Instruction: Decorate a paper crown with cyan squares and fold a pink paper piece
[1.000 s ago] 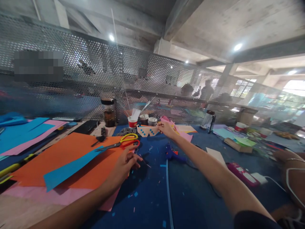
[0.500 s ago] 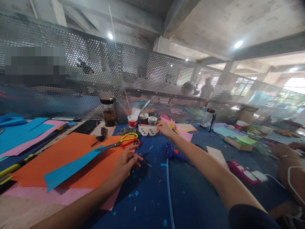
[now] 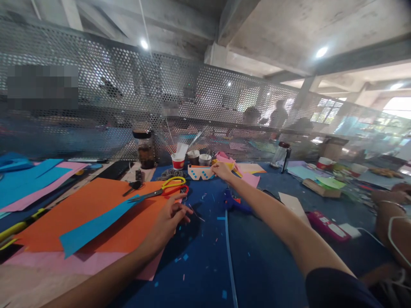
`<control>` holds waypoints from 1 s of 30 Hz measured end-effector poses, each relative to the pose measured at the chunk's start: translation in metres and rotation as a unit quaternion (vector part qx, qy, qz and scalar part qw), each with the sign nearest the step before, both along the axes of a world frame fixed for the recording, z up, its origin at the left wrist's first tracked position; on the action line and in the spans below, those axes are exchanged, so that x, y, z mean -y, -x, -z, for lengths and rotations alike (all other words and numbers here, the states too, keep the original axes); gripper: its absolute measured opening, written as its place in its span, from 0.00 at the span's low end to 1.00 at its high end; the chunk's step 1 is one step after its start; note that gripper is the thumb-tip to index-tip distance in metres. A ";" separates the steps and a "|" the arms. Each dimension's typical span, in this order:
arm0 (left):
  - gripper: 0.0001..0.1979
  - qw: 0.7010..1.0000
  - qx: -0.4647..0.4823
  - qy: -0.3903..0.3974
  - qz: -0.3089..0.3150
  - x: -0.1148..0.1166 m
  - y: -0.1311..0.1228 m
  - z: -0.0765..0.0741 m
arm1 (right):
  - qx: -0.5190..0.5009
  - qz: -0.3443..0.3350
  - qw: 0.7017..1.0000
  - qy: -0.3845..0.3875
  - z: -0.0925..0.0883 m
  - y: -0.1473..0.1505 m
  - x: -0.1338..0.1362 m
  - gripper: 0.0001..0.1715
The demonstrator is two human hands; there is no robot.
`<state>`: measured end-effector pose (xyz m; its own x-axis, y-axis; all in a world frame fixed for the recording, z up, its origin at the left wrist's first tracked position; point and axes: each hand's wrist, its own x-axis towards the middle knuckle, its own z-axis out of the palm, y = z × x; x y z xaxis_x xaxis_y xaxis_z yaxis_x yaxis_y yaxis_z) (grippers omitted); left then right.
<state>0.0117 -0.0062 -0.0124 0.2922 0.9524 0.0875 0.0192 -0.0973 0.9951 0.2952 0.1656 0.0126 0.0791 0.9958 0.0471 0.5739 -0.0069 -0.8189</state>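
Observation:
My right hand (image 3: 222, 171) reaches to the back of the table, its fingers pinched on one end of a cream paper cut-out (image 3: 201, 173) dotted with small blue squares. The cut-out has notched lower edges and stands near the paper cups. My left hand (image 3: 175, 214) hovers by the right edge of an orange sheet (image 3: 105, 209), fingers loosely bent and apart, holding nothing. Just beyond it lie scissors with yellow and red handles (image 3: 173, 184), their blades over a blue paper strip (image 3: 99, 226).
A blue glue gun (image 3: 234, 202) lies right of centre, its pale cord (image 3: 228, 256) running towards me. Behind stand a dark jar (image 3: 145, 147), a red-and-white cup (image 3: 177, 161) and a mesh partition (image 3: 192, 98). A pink case (image 3: 328, 226) and another person's hand (image 3: 390, 199) are at right.
The view has shifted slightly. My right hand still pinches the cream cut-out in nearly the same spot, and my left hand stays in place.

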 end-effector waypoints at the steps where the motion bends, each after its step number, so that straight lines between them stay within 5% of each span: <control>1: 0.34 1.000 -0.001 -0.001 0.000 0.000 0.000 0.000 | -0.002 0.003 1.000 -0.004 0.000 0.000 0.001 0.24; 17: 0.33 1.000 0.002 -0.005 -0.007 -0.003 -0.001 0.006 | -0.015 0.003 1.000 -0.013 -0.004 -0.001 0.008 0.23; 30: 0.35 1.000 0.007 -0.003 -0.010 -0.004 -0.002 0.005 | -0.042 0.032 0.998 -0.042 -0.030 -0.010 0.012 0.23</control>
<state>0.0141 -0.0023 -0.0178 0.2716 0.9576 0.0961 0.0081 -0.1021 0.9947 0.3049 0.1537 0.0430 0.1490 0.9814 0.1207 0.5036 0.0298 -0.8634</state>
